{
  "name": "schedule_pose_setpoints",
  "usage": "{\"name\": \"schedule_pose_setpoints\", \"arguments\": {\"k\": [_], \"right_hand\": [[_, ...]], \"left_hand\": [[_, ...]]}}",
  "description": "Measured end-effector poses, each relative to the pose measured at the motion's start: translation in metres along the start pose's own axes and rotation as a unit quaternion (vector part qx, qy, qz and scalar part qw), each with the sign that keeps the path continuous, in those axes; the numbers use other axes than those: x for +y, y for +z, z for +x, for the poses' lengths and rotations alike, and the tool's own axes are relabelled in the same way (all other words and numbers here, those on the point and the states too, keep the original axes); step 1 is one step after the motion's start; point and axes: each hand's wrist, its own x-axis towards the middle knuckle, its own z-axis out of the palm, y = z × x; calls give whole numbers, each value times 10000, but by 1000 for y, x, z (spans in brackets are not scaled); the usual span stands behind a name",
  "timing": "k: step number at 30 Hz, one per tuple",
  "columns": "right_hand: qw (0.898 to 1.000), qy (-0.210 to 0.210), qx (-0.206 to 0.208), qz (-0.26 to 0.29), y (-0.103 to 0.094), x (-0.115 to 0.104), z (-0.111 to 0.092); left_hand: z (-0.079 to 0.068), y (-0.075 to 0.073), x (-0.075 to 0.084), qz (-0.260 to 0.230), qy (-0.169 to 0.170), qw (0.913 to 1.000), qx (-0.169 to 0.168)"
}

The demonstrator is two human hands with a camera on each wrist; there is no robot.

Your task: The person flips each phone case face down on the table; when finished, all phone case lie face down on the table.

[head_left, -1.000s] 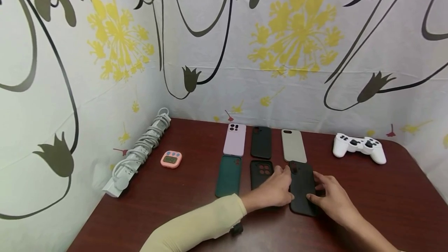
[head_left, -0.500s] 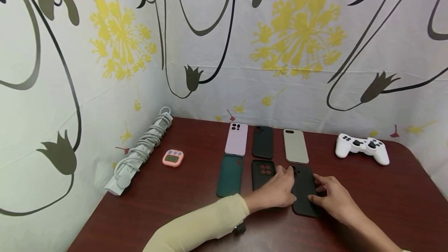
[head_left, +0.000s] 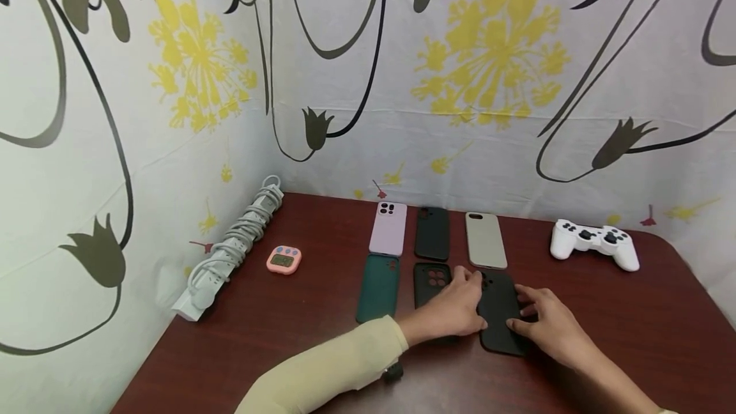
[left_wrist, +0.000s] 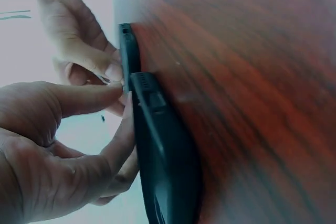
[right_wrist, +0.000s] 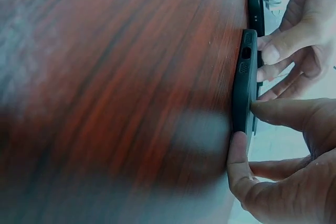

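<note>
Matte-black rectangular plastic-looking phone case point(head_left: 499, 317) | on red-brown wooden table point(head_left: 201, 363) | right hand point(head_left: 546, 324) pinching right edge; left hand point(head_left: 455, 308) at left edge, pinch unclear | risk: left hand, overhanging black four-holed plastic-looking case point(head_left: 424, 289), drags it askew

Red-brn wood-grain tbl point(head_left: 322, 229); wht walls point(head_left: 489, 168) behind + at L, yel/gry floral print point(head_left: 494, 50).

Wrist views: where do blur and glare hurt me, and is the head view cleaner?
Left wrist: the table blurs near the bottom, and the background is washed out. Right wrist: blur at lower left, pale shine beside the near phone case. Head: cleaner, outlines readable, with sheen near the bottom edge.
</note>
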Motion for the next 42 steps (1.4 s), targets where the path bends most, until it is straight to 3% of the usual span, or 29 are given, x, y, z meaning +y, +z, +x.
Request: {"name": "schedule_pose_setpoints", "arguments": {"k": [6,10,20,25,32,39,42], "right_hand": [[9979,-140,596,-190,1,-6,-8],[9949,-279,966,-60,5,-12,-14],[9890,-683,1257,379,18,-38,-21],[9915,-686,909,625,30,-52,-20],[9882,-462,95,1457,44,-74,-18],[9825,53,-451,1805,52,-91,-15],[9794,324,-543,1918,54,-95,-15]], "left_hand": [[-17,-18,-14,-641,311,9973,-148],[-32,-30,-29,-1154,363,9926,-68],[-61,-44,-70,-1915,199,9811,217],[-71,-45,-83,-2213,135,9749,188],[-78,-43,-90,-2578,-53,9661,-154],[-80,-44,-89,-2174,-207,9754,-305],[-80,-44,-88,-2168,-225,9753,-358]]}}
